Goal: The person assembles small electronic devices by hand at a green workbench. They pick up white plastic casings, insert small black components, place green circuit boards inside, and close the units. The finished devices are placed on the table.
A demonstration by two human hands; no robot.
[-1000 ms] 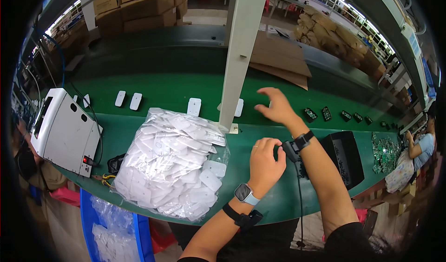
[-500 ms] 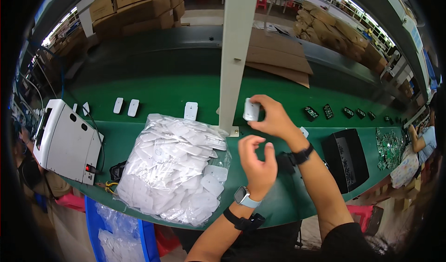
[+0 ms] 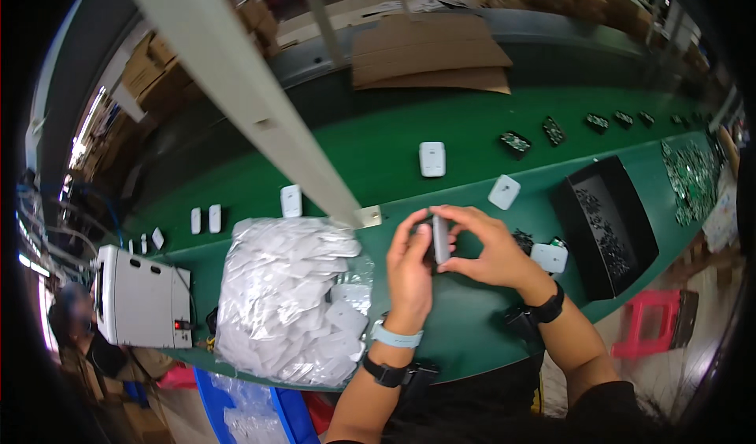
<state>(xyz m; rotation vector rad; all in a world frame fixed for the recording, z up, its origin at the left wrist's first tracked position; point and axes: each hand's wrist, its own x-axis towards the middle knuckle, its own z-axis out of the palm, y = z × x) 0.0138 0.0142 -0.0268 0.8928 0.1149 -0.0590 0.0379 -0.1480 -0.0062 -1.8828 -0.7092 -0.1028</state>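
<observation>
On my feed, the left hand and right hand, partly closed, both grip a small case turned edge-on between them. It's above the green bench, right of a clear bag of white covers.

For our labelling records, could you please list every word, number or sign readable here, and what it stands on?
No text can be read.
White case on the belt: a small dark mark, too small to read.
Cardboard boxes at upper left: too blurred to read.
Held piece, in both hands: none readable.
</observation>
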